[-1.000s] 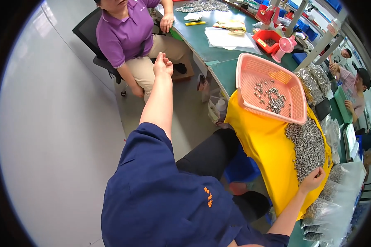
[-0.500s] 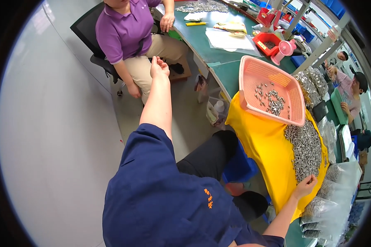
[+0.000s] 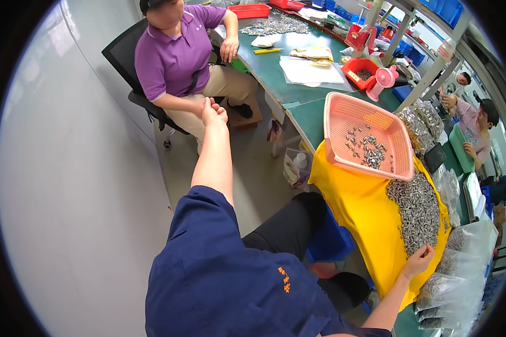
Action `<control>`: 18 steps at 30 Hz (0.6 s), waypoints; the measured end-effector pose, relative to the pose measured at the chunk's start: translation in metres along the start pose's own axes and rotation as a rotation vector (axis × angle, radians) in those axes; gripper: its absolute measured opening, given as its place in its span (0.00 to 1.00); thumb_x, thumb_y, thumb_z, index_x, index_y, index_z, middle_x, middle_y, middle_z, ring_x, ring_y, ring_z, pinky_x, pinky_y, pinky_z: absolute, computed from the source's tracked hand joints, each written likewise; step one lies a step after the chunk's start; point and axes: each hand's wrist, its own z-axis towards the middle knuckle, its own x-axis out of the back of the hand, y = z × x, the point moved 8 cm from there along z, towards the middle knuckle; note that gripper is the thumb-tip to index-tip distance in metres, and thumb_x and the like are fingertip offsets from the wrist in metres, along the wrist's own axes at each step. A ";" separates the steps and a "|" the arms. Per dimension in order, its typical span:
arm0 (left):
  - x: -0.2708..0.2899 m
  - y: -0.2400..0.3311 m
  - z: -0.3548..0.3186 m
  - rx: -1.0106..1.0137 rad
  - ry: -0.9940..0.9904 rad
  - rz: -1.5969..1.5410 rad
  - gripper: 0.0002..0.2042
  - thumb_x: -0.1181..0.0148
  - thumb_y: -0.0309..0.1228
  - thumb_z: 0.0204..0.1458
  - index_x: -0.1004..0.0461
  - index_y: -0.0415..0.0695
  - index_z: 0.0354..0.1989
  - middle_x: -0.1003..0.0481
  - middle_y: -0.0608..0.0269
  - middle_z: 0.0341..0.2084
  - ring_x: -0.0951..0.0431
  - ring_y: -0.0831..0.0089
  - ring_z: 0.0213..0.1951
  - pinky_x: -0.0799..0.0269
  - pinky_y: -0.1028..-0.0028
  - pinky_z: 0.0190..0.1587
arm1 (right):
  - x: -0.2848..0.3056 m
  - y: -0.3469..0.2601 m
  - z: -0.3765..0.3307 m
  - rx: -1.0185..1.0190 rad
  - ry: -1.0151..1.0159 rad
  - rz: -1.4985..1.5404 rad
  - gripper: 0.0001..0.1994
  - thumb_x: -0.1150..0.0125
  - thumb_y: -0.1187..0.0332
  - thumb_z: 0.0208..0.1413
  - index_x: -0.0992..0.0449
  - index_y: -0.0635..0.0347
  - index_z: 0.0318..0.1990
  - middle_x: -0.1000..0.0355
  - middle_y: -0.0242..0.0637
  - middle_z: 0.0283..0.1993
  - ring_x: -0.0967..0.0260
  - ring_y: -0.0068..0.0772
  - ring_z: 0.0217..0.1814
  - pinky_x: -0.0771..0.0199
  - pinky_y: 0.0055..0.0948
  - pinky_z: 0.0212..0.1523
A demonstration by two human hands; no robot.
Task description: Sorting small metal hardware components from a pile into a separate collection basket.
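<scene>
My left hand (image 3: 214, 114) is stretched out at the far left with its fingers curled closed. A co-worker's hand, from the arm in a purple sleeve, meets it or lies just behind it; what is between them is hidden. Over the near edge of a heap of small metal parts (image 3: 416, 210), my right hand (image 3: 419, 262) is closed, fingertips together. Anything in it is too small to make out. The heap rests on a yellow cloth (image 3: 343, 194). Beyond it, a pink perforated basket (image 3: 333, 132) holds several small metal parts.
Clear plastic bags of metal parts (image 3: 447, 289) lie beside my right hand. A green-topped table (image 3: 306, 115) runs to the far side, bearing a red bin (image 3: 361, 74), a pink fan (image 3: 383, 81) and papers (image 3: 312, 73). The co-worker (image 3: 177, 56) sits in a black chair (image 3: 121, 62).
The co-worker's lowered arm has come up to my left hand, and my left fingers have curled in. My right hand stays by the heap. The whole view has shifted slightly.
</scene>
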 end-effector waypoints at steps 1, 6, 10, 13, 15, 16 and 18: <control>0.000 0.001 0.000 -0.006 0.003 -0.008 0.05 0.47 0.35 0.49 0.33 0.52 0.23 0.30 0.79 0.18 0.40 0.89 0.13 0.54 0.84 0.13 | 0.000 0.000 0.000 -0.002 0.000 0.002 0.06 0.52 0.73 0.51 0.33 0.66 0.35 0.33 0.44 0.30 0.35 0.40 0.30 0.34 0.29 0.31; -0.002 0.002 -0.006 -0.022 -0.004 -0.019 0.05 0.47 0.35 0.48 0.33 0.51 0.24 0.30 0.78 0.18 0.39 0.89 0.13 0.53 0.84 0.13 | 0.001 0.000 0.000 0.005 0.000 -0.007 0.06 0.52 0.73 0.51 0.33 0.66 0.35 0.33 0.44 0.31 0.35 0.40 0.32 0.34 0.29 0.32; 0.000 -0.001 -0.012 -0.017 0.029 -0.020 0.04 0.47 0.34 0.48 0.33 0.51 0.25 0.30 0.77 0.19 0.38 0.89 0.14 0.51 0.84 0.14 | 0.001 0.002 0.000 -0.005 -0.002 -0.009 0.06 0.52 0.73 0.51 0.33 0.66 0.35 0.33 0.44 0.31 0.34 0.40 0.32 0.34 0.29 0.33; 0.002 -0.002 -0.013 -0.008 0.037 -0.021 0.04 0.46 0.34 0.48 0.32 0.50 0.26 0.30 0.77 0.20 0.38 0.89 0.15 0.50 0.85 0.14 | 0.000 0.005 -0.001 -0.041 -0.016 -0.013 0.06 0.53 0.72 0.51 0.33 0.66 0.35 0.33 0.44 0.32 0.35 0.40 0.34 0.35 0.28 0.35; 0.003 -0.003 -0.014 -0.006 0.033 -0.018 0.04 0.46 0.34 0.48 0.32 0.50 0.26 0.30 0.77 0.20 0.37 0.89 0.15 0.49 0.85 0.14 | -0.001 0.006 -0.001 -0.036 -0.021 -0.005 0.06 0.52 0.72 0.51 0.33 0.65 0.35 0.33 0.43 0.32 0.35 0.39 0.34 0.35 0.28 0.34; 0.003 -0.004 -0.015 -0.005 0.031 -0.015 0.04 0.46 0.34 0.48 0.32 0.50 0.26 0.30 0.77 0.20 0.37 0.89 0.15 0.49 0.85 0.14 | -0.001 0.007 -0.001 -0.038 -0.021 -0.006 0.06 0.52 0.72 0.51 0.33 0.65 0.35 0.33 0.43 0.32 0.35 0.39 0.34 0.35 0.28 0.34; 0.003 -0.004 -0.015 -0.004 0.028 -0.010 0.04 0.46 0.34 0.48 0.32 0.50 0.26 0.30 0.77 0.20 0.37 0.89 0.15 0.49 0.85 0.14 | 0.000 0.006 -0.001 -0.024 -0.011 -0.004 0.06 0.52 0.72 0.51 0.33 0.65 0.34 0.33 0.43 0.32 0.35 0.39 0.33 0.35 0.28 0.34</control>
